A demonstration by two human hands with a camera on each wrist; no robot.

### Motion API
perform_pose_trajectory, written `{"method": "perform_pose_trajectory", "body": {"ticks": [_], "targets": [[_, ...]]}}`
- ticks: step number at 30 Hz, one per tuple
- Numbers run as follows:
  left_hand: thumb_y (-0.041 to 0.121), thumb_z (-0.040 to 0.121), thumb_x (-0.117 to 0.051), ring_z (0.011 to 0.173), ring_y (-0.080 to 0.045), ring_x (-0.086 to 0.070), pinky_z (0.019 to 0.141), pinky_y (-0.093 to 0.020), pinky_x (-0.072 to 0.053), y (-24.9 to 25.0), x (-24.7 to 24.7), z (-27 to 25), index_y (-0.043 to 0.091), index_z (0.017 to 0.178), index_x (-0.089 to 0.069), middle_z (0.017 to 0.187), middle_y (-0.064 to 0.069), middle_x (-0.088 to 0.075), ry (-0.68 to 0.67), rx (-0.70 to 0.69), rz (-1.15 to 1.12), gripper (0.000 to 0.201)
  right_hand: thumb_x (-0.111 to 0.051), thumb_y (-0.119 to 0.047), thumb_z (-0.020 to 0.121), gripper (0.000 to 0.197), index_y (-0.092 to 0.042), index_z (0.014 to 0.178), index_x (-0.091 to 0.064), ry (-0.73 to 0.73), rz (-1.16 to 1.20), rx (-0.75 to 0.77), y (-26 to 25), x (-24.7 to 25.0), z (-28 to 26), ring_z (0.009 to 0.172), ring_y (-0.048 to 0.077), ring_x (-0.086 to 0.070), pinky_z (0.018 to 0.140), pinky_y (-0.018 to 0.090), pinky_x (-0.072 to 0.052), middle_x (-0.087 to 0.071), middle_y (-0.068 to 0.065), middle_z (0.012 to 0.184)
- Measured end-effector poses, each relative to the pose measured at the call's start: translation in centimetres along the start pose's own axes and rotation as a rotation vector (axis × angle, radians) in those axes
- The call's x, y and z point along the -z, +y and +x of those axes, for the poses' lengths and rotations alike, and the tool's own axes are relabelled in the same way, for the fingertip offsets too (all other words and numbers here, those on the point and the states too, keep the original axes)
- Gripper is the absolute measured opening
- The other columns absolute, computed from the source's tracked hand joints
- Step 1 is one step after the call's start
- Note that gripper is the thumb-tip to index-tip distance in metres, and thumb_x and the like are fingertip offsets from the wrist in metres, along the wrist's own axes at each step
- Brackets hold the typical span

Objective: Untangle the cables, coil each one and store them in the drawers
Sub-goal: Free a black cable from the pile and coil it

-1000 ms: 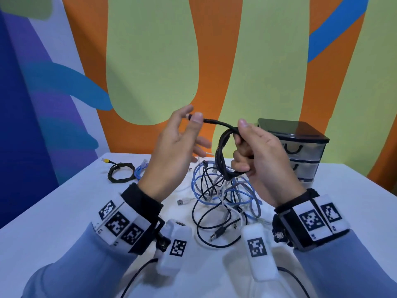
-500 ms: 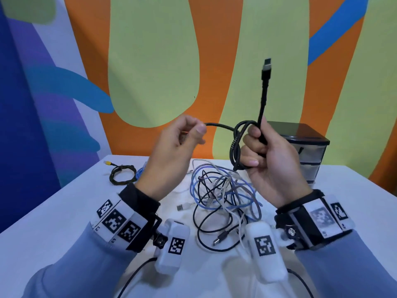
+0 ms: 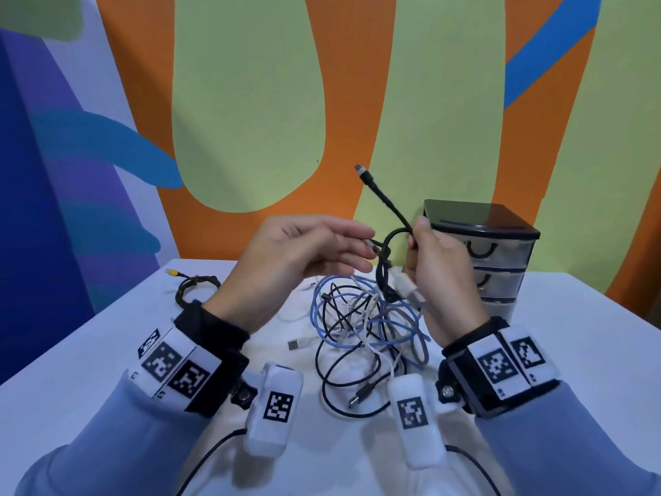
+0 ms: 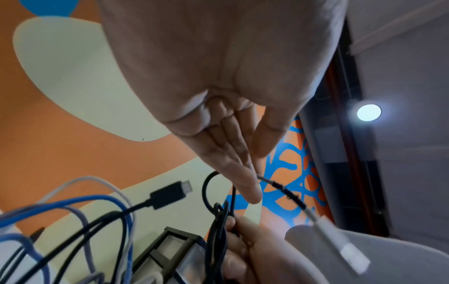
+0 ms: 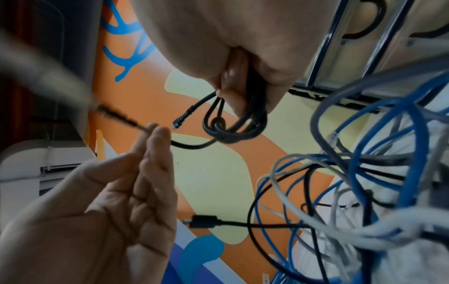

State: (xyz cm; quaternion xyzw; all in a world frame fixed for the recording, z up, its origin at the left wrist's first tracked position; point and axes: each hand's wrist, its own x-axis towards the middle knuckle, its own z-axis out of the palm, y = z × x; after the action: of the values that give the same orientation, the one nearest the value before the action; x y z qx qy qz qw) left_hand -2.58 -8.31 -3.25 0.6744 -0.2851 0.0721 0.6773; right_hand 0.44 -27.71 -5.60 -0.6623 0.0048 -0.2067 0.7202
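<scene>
From the head view, your right hand grips the coiled black cable at centre frame, one plug end poking up toward the upper middle. Your left hand reaches in from the left, fingers nearly straight, its tips at the cable's other end. Below them the tangle of cables lies on the white table; the drawers stand at right, all shut.

Left wrist view — fingers extended, close together, tips pinching a thin cable end.

Right wrist view — your fingers curl around the black coil in the upper middle, the tangle filling the right side.
</scene>
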Motion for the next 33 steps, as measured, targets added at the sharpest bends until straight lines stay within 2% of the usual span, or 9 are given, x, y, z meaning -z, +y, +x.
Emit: {"method": "perform_pose_trajectory", "body": {"ticks": [6, 10, 14, 17, 22, 25, 27, 30, 33], "targets": [[0.01, 0.092, -0.082, 0.082, -0.011, -0.078, 0.082, -0.033, -0.064, -1.5, -0.1, 0.1, 0.014, 0.105, -0.083, 0.091, 0.005, -0.082, 0.05, -0.211, 0.524, 0.014, -0.043, -0.038, 0.111, 0.037, -0.018, 0.081, -0.046, -0.21, 0.059, -0.024, -0.4, -0.5, -1.0, 0.044, 0.012, -0.026, 0.046, 0.027, -0.035, -0.025, -0.007, 0.055], [0.027, 0.085, -0.089, 0.092, -0.013, -0.058, 0.079, -0.021, -0.044, -2.0, 0.3, 0.3, 0.031, 0.092, -0.085, 0.1, 0.007, -0.061, 0.083, -0.35, 0.837, 0.009, -0.043, -0.037, 0.112, 0.037, -0.017, 0.081, -0.045, -0.305, 0.073, -0.025, -0.8, -0.5, -1.4, 0.048, 0.013, -0.023, 0.044, 0.024, -0.033, -0.025, -0.008, 0.057], [0.032, 0.085, -0.088, 0.126, -0.006, -0.054, 0.105, -0.022, -0.042, -2.0, 0.5, 0.3, 0.032, 0.089, -0.079, 0.129, 0.007, -0.054, 0.039, -0.273, 0.801, 0.01, -0.044, -0.039, 0.111, 0.036, -0.016, 0.084, -0.047, -0.388, 0.095, -0.04, -0.9, -0.3, -1.5, 0.05, 0.014, -0.02, 0.045, 0.023, -0.032, -0.023, -0.005, 0.062], [0.025, 0.089, -0.086, 0.128, -0.004, -0.062, 0.112, -0.035, -0.048, -1.9, 0.4, 0.4, 0.025, 0.098, -0.068, 0.133, 0.012, -0.067, -0.047, -0.187, 0.639, 0.02, -0.046, -0.04, 0.11, 0.035, -0.016, 0.084, -0.049, -0.448, 0.112, -0.06, -1.0, 0.0, -1.5, 0.051, 0.014, -0.019, 0.045, 0.022, -0.031, -0.022, -0.003, 0.065], [0.019, 0.082, -0.092, 0.107, -0.005, -0.072, 0.085, -0.023, -0.053, -1.1, 0.6, 0.1, 0.024, 0.128, -0.061, 0.107, 0.01, -0.08, -0.14, -0.059, 0.541, 0.056, -0.047, -0.04, 0.109, 0.037, -0.016, 0.082, -0.052, -0.571, 0.023, -0.034, -0.7, -0.1, -1.9, 0.05, 0.013, -0.023, 0.044, 0.021, -0.029, -0.025, -0.003, 0.062], [0.017, 0.082, -0.091, 0.074, -0.002, -0.064, 0.066, -0.014, -0.042, -1.0, 0.8, 0.0, 0.026, 0.115, -0.072, 0.084, 0.007, -0.077, -0.103, -0.075, 0.585, 0.039, -0.048, -0.042, 0.109, 0.042, -0.017, 0.075, -0.054, -0.61, -0.082, -0.003, -0.2, -0.5, -2.1, 0.051, 0.013, -0.026, 0.048, 0.021, -0.035, -0.028, -0.004, 0.059], [0.019, 0.086, -0.087, 0.061, -0.008, -0.058, 0.057, -0.022, -0.04, -1.1, 0.8, -0.1, 0.026, 0.102, -0.074, 0.071, 0.002, -0.072, -0.059, -0.086, 0.632, 0.022, -0.05, -0.043, 0.108, 0.044, -0.016, 0.074, -0.055, -0.597, -0.144, 0.023, 0.0, -0.7, -2.0, 0.054, 0.013, -0.027, 0.052, 0.02, -0.039, -0.027, -0.001, 0.062], [0.025, 0.089, -0.081, 0.058, -0.023, -0.053, 0.052, -0.038, -0.038, -1.5, 0.5, -0.1, 0.024, 0.083, -0.066, 0.064, 0.0, -0.063, 0.004, -0.094, 0.763, 0.016, -0.052, -0.045, 0.107, 0.045, -0.017, 0.074, -0.058, -0.576, -0.235, 0.068, 0.4, -0.8, -1.8, 0.055, 0.012, -0.026, 0.052, 0.018, -0.033, -0.026, -0.004, 0.062], [0.028, 0.09, -0.074, 0.056, -0.025, -0.052, 0.051, -0.037, -0.034, -1.9, 0.1, 0.0, 0.028, 0.083, -0.059, 0.058, 0.0, -0.06, 0.031, -0.075, 0.955, 0.017, -0.051, -0.047, 0.107, 0.044, -0.017, 0.076, -0.059, -0.6, -0.244, 0.08, 0.6, -0.9, -1.9, 0.057, 0.015, -0.022, 0.053, 0.024, -0.025, -0.025, 0.0, 0.063]]}}
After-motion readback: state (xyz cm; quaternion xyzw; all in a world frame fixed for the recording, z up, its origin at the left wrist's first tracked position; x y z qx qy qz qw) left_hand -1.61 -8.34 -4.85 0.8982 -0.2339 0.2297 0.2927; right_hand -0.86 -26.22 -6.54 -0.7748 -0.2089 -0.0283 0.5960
